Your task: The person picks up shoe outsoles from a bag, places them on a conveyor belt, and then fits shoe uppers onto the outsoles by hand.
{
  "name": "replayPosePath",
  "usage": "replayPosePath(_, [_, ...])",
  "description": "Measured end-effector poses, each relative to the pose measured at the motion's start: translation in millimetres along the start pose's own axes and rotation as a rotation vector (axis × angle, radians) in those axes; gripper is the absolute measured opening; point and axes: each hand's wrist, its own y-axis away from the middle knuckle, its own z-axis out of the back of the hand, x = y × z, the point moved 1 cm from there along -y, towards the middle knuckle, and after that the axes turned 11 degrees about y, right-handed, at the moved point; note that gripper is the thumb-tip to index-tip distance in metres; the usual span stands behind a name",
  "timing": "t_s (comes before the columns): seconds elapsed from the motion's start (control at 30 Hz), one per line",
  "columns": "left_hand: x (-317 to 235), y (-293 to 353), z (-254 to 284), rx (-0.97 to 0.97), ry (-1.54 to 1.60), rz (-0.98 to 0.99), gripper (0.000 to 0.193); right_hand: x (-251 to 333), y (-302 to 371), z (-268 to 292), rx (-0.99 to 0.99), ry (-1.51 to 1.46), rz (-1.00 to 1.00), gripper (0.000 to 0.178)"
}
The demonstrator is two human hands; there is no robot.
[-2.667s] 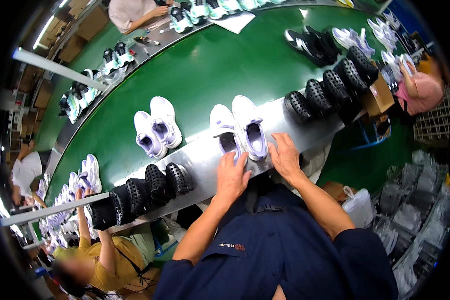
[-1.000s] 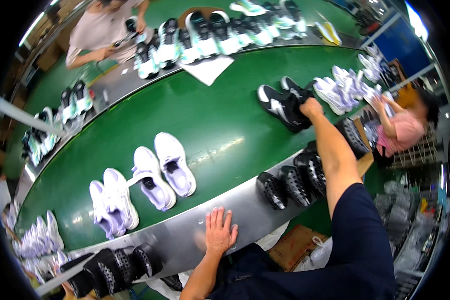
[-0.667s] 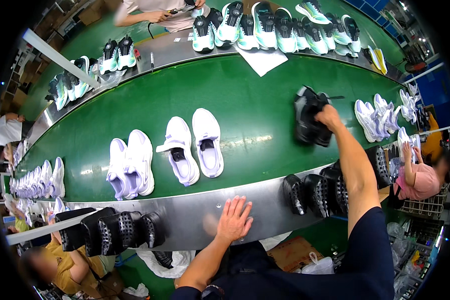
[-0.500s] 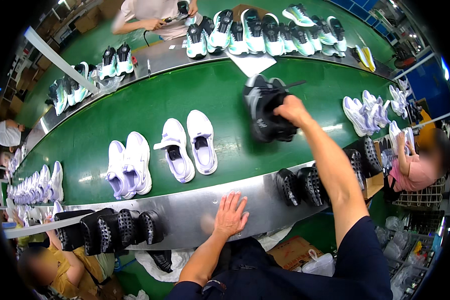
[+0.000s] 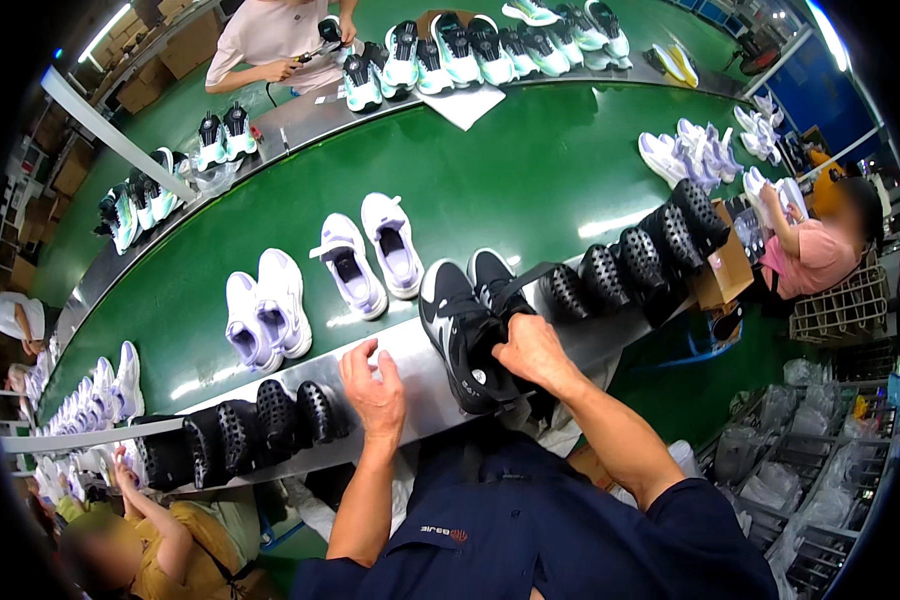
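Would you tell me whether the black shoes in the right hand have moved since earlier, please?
Yes: the black shoes have come toward the person, from over the green surface to partly over the metal ledge.

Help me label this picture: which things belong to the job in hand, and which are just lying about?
Apparently part of the job:
black shoes, gripped by the right hand
left hand, open beside them

Apparently just lying about:
white paper sheet
cardboard box
clear plastic bags
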Motion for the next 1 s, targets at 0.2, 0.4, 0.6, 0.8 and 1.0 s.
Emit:
replayPosePath(0.2, [-74,-3,-50,0.484,-0.196,-0.495,0.022,-4,5,-109,-0.087,-0.053,0.182,0.022])
replayPosePath(0.4, [-45,7,-68,0.706,-0.417,-0.416,0.022,-41,56,-84,-0.348,-0.171,0.121,0.044])
replayPosePath(0.6, [-25,19,-91,0.569,-0.415,-0.469,0.018,-50,1,-109,-0.477,-0.193,0.19,0.04])
replayPosePath(0.8, [-17,-40,-96,0.864,-0.106,0.048,0.028,-59,-10,-75,-0.274,-0.037,0.172,0.029])
replayPosePath(1.0, [-34,-71,-96,1.105,-0.124,0.192,0.031,-35,4,-49,-0.366,-0.075,0.317,0.029])
